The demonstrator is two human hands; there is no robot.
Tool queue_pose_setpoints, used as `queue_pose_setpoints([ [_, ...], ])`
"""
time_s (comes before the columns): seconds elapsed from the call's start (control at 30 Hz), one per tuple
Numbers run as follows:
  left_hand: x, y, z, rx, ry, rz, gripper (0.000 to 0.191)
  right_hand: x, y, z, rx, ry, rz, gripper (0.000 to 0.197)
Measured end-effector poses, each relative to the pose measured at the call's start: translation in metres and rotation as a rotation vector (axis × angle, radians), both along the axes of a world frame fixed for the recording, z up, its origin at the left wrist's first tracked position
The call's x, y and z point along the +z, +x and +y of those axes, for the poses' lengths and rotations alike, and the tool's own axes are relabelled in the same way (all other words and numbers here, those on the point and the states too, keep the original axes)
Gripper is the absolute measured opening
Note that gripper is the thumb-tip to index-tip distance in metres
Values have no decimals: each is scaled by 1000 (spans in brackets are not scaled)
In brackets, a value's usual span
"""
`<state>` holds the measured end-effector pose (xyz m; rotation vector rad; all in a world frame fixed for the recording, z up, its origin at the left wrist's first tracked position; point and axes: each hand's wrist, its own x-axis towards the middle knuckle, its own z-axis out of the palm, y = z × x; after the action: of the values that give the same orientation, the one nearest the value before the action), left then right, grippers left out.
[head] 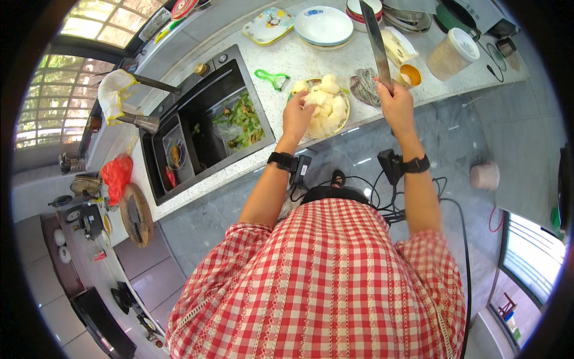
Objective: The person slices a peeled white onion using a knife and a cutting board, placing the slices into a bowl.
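Note:
My right hand (397,105) grips the handle of a kitchen knife (378,42), its long blade pointing away over the counter. My left hand (297,114) is at the left side of a patterned plate (346,119), fingers bent among the pale pieces. The plate is heaped with peeled, cut pale vegetable pieces (320,119), with larger chunks (330,84) at the far side. Whether my left fingers hold a piece or only touch the heap is hidden. A green peeler (271,79) lies beyond my left hand, and a grey mesh cloth (364,87) lies right of the plate.
Left of the plate is a black sink (264,121) with green peelings (244,123) in it. White plates (323,24), a patterned tray (269,24), an orange cup (410,76) and a lidded grain container (453,54) stand on the counter. Black cables (462,215) hang near my right arm.

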<state>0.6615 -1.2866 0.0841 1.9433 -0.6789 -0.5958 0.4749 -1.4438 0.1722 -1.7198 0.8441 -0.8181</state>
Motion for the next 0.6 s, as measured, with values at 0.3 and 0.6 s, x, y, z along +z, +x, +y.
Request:
queue_pose_setpoints([
  [0.3, 71, 23, 38, 127, -708, 1026, 32, 27, 18, 31, 256, 49, 48, 31],
  [0.6, 122, 6, 55, 117, -760, 846, 27, 57, 45, 78, 409, -144, 126, 36],
])
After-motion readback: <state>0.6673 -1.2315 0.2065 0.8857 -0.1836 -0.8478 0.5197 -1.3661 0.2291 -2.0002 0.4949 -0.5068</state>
